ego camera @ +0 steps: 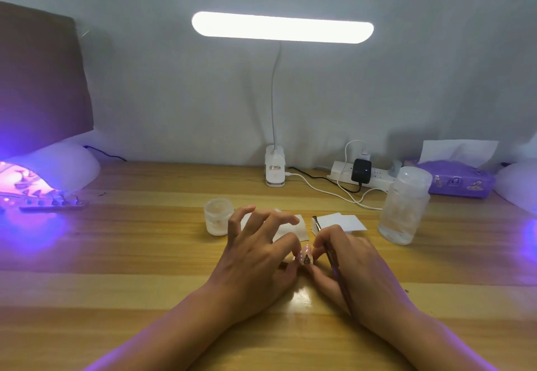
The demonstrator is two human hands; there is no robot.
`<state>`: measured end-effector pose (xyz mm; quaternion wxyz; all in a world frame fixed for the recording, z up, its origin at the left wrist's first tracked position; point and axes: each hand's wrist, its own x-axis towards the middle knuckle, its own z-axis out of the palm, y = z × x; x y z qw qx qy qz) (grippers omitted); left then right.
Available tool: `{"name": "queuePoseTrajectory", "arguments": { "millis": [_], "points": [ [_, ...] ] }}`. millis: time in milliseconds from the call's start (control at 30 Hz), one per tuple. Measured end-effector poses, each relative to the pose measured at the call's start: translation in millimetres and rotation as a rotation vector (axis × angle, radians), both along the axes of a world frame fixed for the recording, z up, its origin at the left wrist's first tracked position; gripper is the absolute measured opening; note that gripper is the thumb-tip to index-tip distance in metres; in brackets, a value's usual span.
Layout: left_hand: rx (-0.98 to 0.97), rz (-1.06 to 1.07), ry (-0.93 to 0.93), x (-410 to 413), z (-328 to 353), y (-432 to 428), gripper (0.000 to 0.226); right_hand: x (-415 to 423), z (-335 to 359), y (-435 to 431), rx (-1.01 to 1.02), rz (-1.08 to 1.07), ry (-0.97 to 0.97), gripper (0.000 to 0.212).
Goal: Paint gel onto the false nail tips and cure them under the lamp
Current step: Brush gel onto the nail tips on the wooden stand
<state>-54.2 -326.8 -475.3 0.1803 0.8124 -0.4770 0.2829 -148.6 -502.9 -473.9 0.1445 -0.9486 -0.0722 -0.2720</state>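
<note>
Your left hand (255,260) pinched a pink nail tip (305,254) mid-worktop (130,254); your right hand (354,269) gripped the brush (331,256). You seemed mid-painting; next, it needed steady carrying to the curing lamp (58,164) at the left edge.

Bare forearms (162,333); left grip (255,257) and right grip (351,266) with seemingly short fingernails (295,220)

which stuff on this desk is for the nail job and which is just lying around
In use: false nail tip, pinched by left hand; brush in right hand; small jar; glowing curing lamp; rack of tips beside it.
Lying about: power strip, tissue pack, clear bottle, white pads.
</note>
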Motion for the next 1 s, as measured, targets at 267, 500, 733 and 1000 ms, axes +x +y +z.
{"name": "queuePoseTrajectory", "arguments": {
  "millis": [267, 500, 733, 1000],
  "points": [
    [-0.054, -0.025, -0.011, -1.0, 0.8, 1.1, 0.008, 0.1, 0.7, 1.0, 0.014, -0.004, -0.014, 0.029],
    [-0.163, -0.087, 0.015, -8.3, 2.9, 4.4, 0.004, 1.7, -2.5, -8.1, -0.042, -0.059, -0.040, 0.031],
    [-0.133, -0.160, 0.084, -10.7, 0.3, 3.5, 0.006, 1.7, -3.5, -13.7, 0.015, -0.091, -0.076, 0.036],
    [-0.246, -0.145, 0.240, -0.8, -0.8, 5.3, 0.006, -6.8, 7.0, 2.2, 0.433, 0.025, -0.287, 0.015]
  ]
}}
